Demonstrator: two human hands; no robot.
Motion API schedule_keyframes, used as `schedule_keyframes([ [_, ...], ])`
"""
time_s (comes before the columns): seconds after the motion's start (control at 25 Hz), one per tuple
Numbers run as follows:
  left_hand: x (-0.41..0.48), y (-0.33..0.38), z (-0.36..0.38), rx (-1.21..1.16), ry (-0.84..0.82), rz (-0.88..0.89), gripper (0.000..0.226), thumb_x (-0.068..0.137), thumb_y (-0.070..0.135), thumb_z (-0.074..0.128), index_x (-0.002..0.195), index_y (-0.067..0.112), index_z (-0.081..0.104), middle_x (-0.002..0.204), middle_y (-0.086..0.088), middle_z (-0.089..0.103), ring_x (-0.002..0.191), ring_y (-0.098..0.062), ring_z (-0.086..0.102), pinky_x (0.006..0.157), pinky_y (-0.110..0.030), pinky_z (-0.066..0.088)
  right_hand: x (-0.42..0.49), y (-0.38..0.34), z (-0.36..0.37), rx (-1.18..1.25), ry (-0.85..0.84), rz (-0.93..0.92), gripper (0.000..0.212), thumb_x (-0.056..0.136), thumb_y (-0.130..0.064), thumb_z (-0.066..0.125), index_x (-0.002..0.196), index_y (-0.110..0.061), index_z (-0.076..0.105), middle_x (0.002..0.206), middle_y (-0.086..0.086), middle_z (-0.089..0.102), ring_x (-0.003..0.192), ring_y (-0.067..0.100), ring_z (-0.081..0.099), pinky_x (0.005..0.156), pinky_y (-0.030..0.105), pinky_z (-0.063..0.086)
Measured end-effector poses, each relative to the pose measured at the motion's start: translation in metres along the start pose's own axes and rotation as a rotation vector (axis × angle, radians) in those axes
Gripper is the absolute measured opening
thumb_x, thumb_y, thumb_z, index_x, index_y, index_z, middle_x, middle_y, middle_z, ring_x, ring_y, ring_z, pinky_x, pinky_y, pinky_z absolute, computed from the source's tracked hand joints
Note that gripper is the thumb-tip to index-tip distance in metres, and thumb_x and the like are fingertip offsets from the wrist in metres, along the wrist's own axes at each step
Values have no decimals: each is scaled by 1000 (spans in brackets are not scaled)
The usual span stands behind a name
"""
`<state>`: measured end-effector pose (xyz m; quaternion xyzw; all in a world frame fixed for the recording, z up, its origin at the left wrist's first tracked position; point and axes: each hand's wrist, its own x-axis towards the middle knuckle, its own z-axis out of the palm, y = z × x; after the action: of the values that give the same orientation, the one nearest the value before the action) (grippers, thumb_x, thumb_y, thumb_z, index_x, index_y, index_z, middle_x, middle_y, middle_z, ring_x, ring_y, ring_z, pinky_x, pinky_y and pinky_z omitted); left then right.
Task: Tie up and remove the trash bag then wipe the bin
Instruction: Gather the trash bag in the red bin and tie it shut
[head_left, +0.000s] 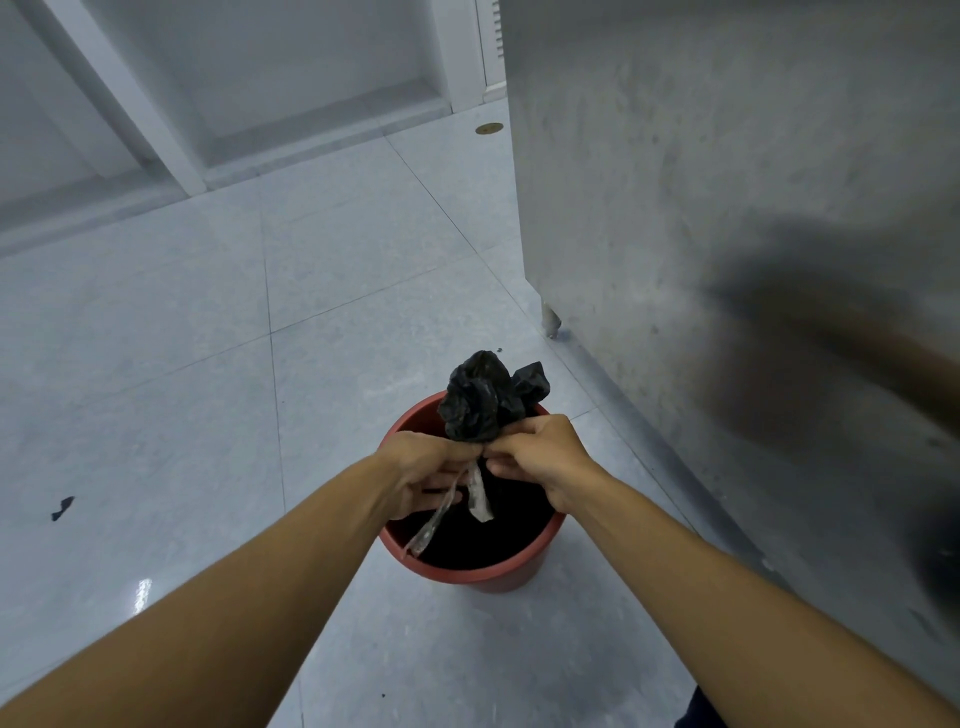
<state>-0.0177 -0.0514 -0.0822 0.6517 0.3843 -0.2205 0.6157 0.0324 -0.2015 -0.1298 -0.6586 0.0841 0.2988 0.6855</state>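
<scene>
We are working over the red bin (470, 569), standing close beside a grey wall (727, 208), open tiled floor (182, 338) stretching leftward. Our left hand (431, 470) and right hand (540, 457) are pinching the black trash bag's (480, 397) gathered neck above the bin, fingers clamped on pale ties (478, 496).

The bin (470, 564) stood on the tiled floor (182, 364), close to a wall (727, 182) on its right. Inside it sat the trash bag (485, 402), its gathered top rising above the far rim. Both hands met over the bin: the left hand (431, 467) to the left of the bag's neck, the right hand (540, 457) to the right (fingers touching). A strip (478, 493) hung below them. A scrap (62, 507) lay on the floor well to the left.
</scene>
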Motion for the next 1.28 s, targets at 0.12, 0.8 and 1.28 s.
schedule_keyframes([
  [0.12, 2, 1, -3, -34, -66, -17, 13, 96, 12, 69, 107, 9, 76, 109, -5, 76, 109, -22, 67, 99, -40, 53, 0, -3, -2, 42, -32, 38, 8, 84, 3, 77, 87, -4, 78, 87, 11, 80, 77, 19, 75, 66, 24, 63],
  [0.8, 7, -1, 5, -84, -16, 56, 21, 93, 3, 71, 114, 2, 76, 98, -7, 75, 79, -11, 67, 83, -25, 56, -12, -10, -10, -15, -273, -11, 30, 73, 10, 80, 100, -1, 74, 85, 14, 79, 79, 25, 76, 77, 36, 65],
  [1.28, 9, 4, 3, -215, -10, -32, 16, 94, 1, 70, 109, 6, 71, 74, -3, 68, 59, -6, 63, 74, -26, 58, -8, -2, -12, -586, -126, -432, 23, 87, -8, 76, 109, -17, 79, 77, -1, 78, 65, 7, 73, 63, 10, 52],
])
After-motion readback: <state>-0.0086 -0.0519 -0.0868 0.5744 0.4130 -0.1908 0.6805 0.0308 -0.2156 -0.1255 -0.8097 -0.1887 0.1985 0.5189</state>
